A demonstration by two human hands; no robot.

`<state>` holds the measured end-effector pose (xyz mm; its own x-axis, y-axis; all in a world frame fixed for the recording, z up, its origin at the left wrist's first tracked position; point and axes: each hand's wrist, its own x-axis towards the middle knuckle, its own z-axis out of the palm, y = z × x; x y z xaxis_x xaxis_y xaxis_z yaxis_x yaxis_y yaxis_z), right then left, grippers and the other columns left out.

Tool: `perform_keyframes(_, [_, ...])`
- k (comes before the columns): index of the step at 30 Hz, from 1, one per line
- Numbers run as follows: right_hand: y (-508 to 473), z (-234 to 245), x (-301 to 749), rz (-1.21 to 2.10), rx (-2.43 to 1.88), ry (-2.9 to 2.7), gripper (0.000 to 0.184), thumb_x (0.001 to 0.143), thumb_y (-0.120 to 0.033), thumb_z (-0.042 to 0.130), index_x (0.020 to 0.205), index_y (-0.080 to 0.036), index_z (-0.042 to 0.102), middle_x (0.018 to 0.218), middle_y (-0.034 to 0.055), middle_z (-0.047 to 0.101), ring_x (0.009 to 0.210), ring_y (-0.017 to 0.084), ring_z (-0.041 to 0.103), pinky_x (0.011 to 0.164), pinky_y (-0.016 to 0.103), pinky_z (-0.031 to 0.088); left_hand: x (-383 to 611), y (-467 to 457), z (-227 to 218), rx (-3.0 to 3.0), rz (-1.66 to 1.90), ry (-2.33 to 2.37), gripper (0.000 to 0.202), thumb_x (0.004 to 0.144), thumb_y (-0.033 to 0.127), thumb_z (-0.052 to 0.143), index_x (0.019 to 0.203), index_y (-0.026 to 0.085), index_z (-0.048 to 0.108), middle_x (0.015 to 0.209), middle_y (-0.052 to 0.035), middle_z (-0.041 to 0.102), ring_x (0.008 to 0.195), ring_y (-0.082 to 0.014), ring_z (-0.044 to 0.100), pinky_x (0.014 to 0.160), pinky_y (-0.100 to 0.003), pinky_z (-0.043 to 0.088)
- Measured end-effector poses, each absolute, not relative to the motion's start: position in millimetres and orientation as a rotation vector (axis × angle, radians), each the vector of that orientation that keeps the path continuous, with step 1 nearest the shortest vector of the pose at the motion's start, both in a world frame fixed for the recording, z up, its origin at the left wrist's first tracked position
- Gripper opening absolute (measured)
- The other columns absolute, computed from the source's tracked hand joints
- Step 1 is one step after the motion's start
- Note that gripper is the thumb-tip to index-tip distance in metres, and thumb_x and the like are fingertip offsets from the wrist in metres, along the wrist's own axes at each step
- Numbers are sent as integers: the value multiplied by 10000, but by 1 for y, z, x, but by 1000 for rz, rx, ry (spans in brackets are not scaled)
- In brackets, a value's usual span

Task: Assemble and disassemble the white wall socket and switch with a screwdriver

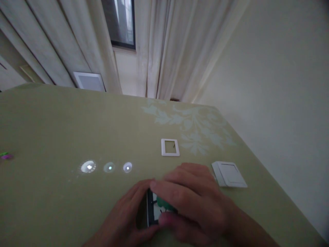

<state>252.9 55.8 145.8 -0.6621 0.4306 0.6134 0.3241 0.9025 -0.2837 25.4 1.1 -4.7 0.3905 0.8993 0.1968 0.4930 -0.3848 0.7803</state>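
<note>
At the near edge of the view, my left hand (131, 212) curls round one side of a small switch module (156, 209) with a white face and a dark border, gripping its edges. My right hand (192, 202) lies over the same module, its fingers closed on a green-handled tool (164, 204). Most of that tool is hidden by the fingers, so its tip cannot be made out. Beyond the hands, a white square switch frame (163, 148) lies flat, with a small dark screw-like piece (174, 145) inside its opening.
White switch plates (229, 174) lie to the right of my right hand. Small green and purple items (6, 156) sit at the far left of the greenish tabletop (64, 130). Light spots reflect off it. A wall (288, 103) borders the right side, and curtains (180, 44) hang behind.
</note>
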Motion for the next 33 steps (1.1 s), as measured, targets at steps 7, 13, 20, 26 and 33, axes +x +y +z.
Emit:
perform_keyframes(7, [56,157,259,409,-546,-2410,229,1105,-411,648,1206,-206,674,1000,-3,794,882,113,732,802,236,550,24,0,-10,2010,868,1168,1018,817,449,874,1666,395,314,1530,-88,684,1324,-422,718,1079,-534,658])
perform_keyframes(13, [58,139,252,290,-448,-2077,199,1052,-407,692,1066,-208,684,747,-31,712,609,122,662,593,279,535,21,-2,-7,2060,921,1156,1105,837,413,870,1723,381,210,1538,-117,684,1290,-406,743,1014,-542,693])
perform_keyframes(20, [55,158,279,473,-647,-1591,165,970,-334,770,1104,-243,739,752,29,659,542,181,596,453,343,480,15,-13,-1,2115,1033,1283,1135,841,403,914,1734,359,214,1527,-127,690,1351,-405,702,1091,-589,634])
perform_keyframes(26, [55,159,286,565,-671,-1521,157,989,-362,761,1087,-241,742,784,44,662,536,179,574,445,357,427,13,-16,2,2159,1184,1224,1050,904,453,883,1728,405,236,1471,-90,736,1297,-383,742,1063,-583,658])
perform_keyframes(33, [53,161,285,640,-664,-1557,159,996,-351,752,1116,-246,752,696,19,635,490,179,536,426,368,393,9,-18,2,2178,1181,1217,1033,899,478,890,1721,419,267,1440,-74,759,1242,-382,775,1007,-545,705])
